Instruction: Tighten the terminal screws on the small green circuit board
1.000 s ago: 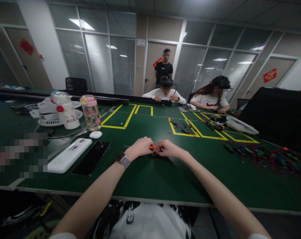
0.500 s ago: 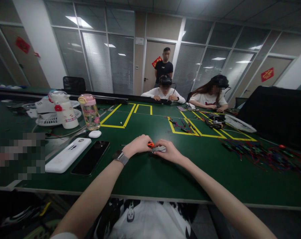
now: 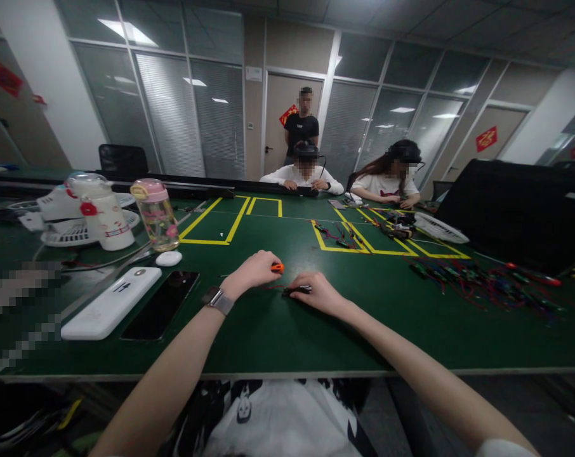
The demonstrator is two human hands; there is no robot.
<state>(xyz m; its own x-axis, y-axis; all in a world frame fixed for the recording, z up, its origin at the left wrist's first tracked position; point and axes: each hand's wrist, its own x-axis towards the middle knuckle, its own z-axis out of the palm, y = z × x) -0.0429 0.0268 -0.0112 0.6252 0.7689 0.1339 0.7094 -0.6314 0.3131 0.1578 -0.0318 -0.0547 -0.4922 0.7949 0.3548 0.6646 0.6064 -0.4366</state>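
My left hand point(image 3: 256, 268), with a watch point(image 3: 216, 298) on its wrist, is closed around a screwdriver whose orange and black handle point(image 3: 278, 268) sticks out by the thumb; a thin shaft point(image 3: 224, 275) shows on the other side. Close beside it on the right, my right hand point(image 3: 318, 291) pinches a small black part point(image 3: 294, 291) low over the green table point(image 3: 278, 336). A red wire point(image 3: 271, 287) runs from that part toward my left hand. The part's exact kind is too small to tell, and my fingers cover some of it.
Left of my arms lie a white power bank point(image 3: 111, 304), a black phone point(image 3: 161, 304) and a white case point(image 3: 168, 259). Two bottles point(image 3: 157, 216) stand behind. Wired parts point(image 3: 478, 285) are heaped at right, near yellow tape frames point(image 3: 344, 251). Co-workers point(image 3: 306, 171) sit across the table.
My hands have moved apart, with the orange handle lifting away from the black part. The grey piece seen at my right fingers no longer shows. The whole view has shifted slightly.
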